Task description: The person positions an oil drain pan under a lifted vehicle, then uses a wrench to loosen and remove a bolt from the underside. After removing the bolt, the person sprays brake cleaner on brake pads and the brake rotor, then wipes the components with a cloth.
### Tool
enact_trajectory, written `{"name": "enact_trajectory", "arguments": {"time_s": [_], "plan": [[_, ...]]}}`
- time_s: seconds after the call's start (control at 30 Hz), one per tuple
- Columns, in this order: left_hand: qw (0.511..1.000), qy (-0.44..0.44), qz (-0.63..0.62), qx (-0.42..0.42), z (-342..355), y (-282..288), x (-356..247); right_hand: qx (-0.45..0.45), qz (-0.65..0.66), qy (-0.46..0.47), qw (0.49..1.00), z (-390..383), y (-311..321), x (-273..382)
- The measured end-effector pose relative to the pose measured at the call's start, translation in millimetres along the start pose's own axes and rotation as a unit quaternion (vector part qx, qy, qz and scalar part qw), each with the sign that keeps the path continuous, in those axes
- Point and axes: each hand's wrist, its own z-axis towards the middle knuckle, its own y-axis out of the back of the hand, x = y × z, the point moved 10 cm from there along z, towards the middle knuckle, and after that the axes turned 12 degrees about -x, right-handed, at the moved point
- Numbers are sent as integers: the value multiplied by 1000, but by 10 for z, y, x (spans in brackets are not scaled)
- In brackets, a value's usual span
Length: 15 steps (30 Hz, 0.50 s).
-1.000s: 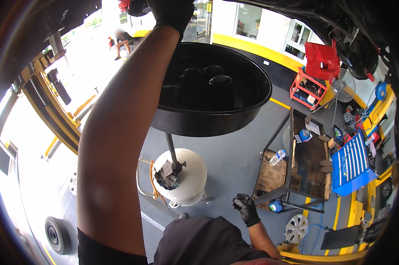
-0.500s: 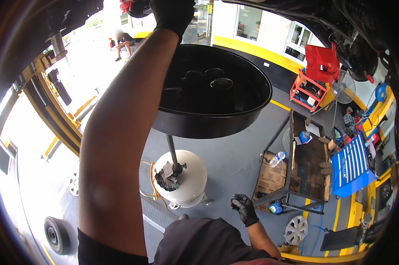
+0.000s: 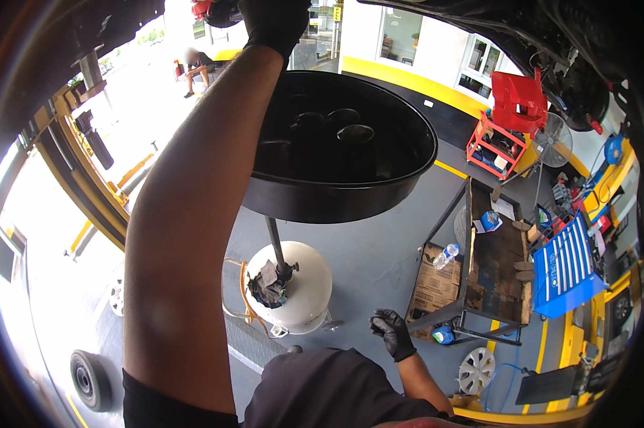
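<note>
My left arm reaches up across the view, and my left hand point(image 3: 278, 27) in a black glove is raised at the top edge. Its fingers are cut off or hidden, so what they touch cannot be seen. Behind and below that wrist stands a wide round black drain pan point(image 3: 336, 202) with round openings in its floor. A metal pole point(image 3: 274, 239) carries it above a white rounded tank point(image 3: 311, 285) with crumpled dark rags point(image 3: 267, 287) on top. Low at my right side, my gloved right hand point(image 3: 392, 334) has its fingers curled closed; anything inside them is hidden.
Dark vehicle underside point(image 3: 472, 11) hangs overhead. Right of the pan stands a metal-framed cart point(image 3: 470, 264) with cardboard and a plastic bottle point(image 3: 447, 255). Farther right are a blue tool chest point(image 3: 564, 267) and a red cart point(image 3: 494, 146). A wheel point(image 3: 90, 380) lies left; a person point(image 3: 197, 68) sits far off.
The whole view has shifted very slightly, so things sit a little farther left. Both hands keep nearly the same pose.
</note>
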Motion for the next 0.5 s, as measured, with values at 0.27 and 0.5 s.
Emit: {"name": "enact_trajectory", "arguments": {"time_s": [0.27,0.5], "plan": [[997,-71,18,-32,-7,65,-101,-2,7,-21,1000,77,1,-87],[988,100,-119,-16,-50,-24,154,14,-5,0,1000,169,-71,-33]]}}
